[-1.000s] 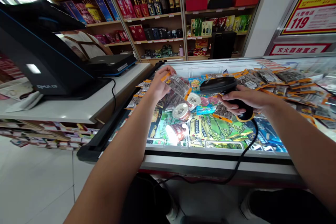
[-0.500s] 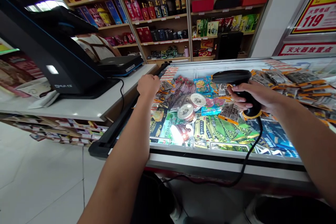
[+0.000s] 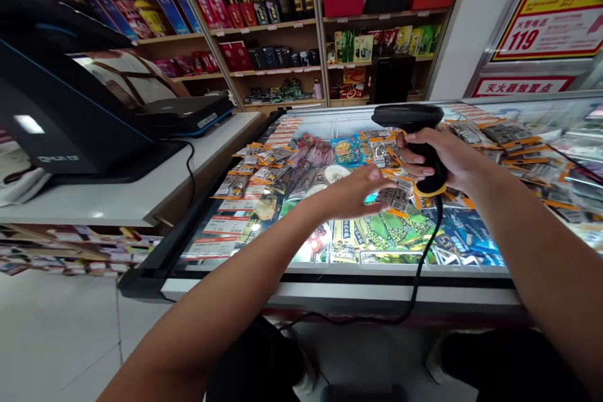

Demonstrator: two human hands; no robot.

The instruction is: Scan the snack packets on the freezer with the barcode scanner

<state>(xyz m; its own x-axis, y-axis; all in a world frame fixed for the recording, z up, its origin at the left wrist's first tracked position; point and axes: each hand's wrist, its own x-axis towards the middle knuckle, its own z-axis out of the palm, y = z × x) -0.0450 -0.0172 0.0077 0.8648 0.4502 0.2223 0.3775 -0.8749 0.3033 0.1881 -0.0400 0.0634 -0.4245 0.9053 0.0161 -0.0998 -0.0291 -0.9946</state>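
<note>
My right hand (image 3: pixel 428 157) is wrapped round the handle of a black barcode scanner (image 3: pixel 407 116), held above the chest freezer's glass top. Its black cable hangs down over the front edge. My left hand (image 3: pixel 355 191) reaches across to just below and left of the scanner. Thumb and fingers are apart, with the fingertips at a small orange-edged snack packet (image 3: pixel 399 196); I see no firm grip on it. More such packets lie near the scanner. A loose pile of orange-edged packets (image 3: pixel 257 166) sits on the glass at the left, and a larger pile (image 3: pixel 513 144) at the right.
Under the glass lie ice-cream tubs (image 3: pixel 336 173) and green wrappers (image 3: pixel 391 229). A white counter (image 3: pixel 127 201) with a black checkout scale (image 3: pixel 70 107) stands at the left, a person behind it. Stocked shelves (image 3: pixel 277 50) line the back.
My left hand has left the left pile and moved right, its fingers opening near the packets by the scanner. The view has shifted right. My right hand still holds the scanner.
</note>
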